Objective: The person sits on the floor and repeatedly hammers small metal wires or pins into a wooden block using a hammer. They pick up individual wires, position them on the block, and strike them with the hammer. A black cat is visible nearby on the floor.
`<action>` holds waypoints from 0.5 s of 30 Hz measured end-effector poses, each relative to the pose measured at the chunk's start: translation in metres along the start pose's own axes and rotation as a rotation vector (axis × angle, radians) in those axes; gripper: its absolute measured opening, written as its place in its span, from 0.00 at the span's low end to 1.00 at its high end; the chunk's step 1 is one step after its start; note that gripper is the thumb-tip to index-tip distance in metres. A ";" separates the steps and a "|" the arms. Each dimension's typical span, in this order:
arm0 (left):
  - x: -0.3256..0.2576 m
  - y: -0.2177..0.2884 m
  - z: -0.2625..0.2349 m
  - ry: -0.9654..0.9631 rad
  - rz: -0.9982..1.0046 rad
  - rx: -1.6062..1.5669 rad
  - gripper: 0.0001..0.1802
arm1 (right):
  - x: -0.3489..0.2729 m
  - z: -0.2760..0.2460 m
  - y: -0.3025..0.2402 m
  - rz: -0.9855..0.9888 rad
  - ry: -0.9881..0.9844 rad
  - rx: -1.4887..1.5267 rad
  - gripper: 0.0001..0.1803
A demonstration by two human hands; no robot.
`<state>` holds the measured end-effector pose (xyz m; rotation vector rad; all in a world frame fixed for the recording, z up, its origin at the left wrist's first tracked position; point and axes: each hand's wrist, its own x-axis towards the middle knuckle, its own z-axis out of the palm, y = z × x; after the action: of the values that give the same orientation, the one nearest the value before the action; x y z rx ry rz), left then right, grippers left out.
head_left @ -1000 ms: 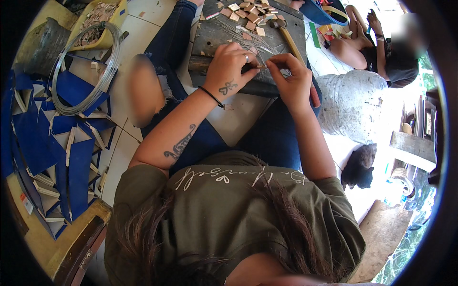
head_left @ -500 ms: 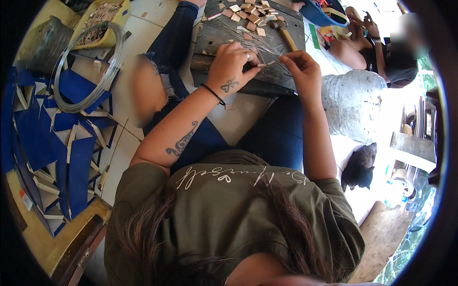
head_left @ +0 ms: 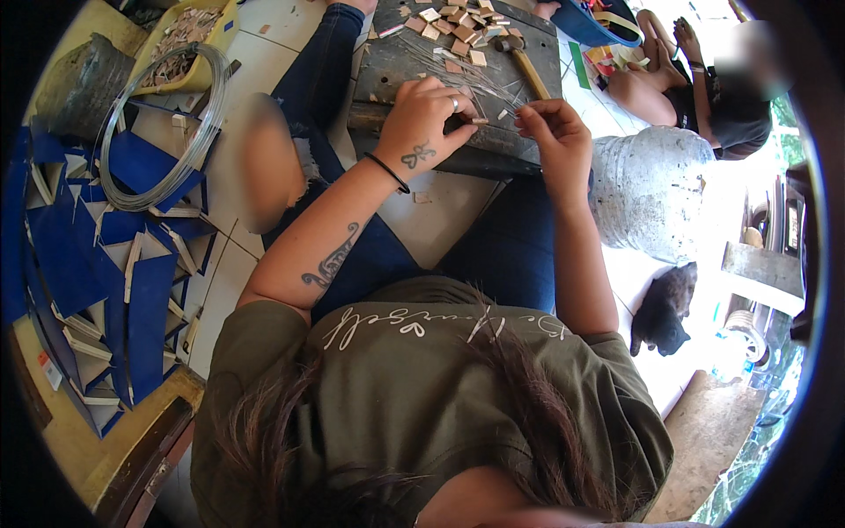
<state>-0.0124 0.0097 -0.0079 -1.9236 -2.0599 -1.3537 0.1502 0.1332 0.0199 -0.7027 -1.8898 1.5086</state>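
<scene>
My left hand (head_left: 429, 117) is over the near edge of a dark wooden work board (head_left: 392, 75), its thumb and fingers closed on a small wooden block (head_left: 480, 121). To the right, my right hand (head_left: 561, 139) holds its thumb and forefinger pinched together, a short gap from the block. Whatever sits in that pinch is too fine to make out. Thin cut wires (head_left: 462, 72) lie loosely across the board, some ending close to the right fingertips. A small pale chip (head_left: 503, 113) rests between the hands.
Beyond the wires are a hammer (head_left: 528, 72) and a pile of wooden squares (head_left: 459, 29). On the left are a wire coil (head_left: 107, 163), blue panels (head_left: 150, 290) and a yellow tub (head_left: 231, 53). A large clear bottle (head_left: 651, 189), a dark cat (head_left: 664, 308) and another person (head_left: 735, 110) are right.
My hands have drifted slightly apart, the left with the block going a little left. The cat has shifted its head, and the other person's hands have moved.
</scene>
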 end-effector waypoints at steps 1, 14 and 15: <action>0.000 0.000 0.000 -0.009 -0.005 0.001 0.06 | -0.001 0.006 0.000 -0.014 0.034 -0.005 0.05; 0.000 0.001 -0.002 -0.032 -0.010 0.033 0.07 | -0.006 0.027 -0.015 -0.201 0.017 -0.398 0.04; 0.000 0.001 -0.002 -0.033 -0.011 0.038 0.07 | -0.006 0.027 -0.015 -0.212 0.011 -0.395 0.04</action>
<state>-0.0124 0.0083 -0.0063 -1.9357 -2.0985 -1.2839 0.1339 0.1085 0.0296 -0.6525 -2.2031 1.0093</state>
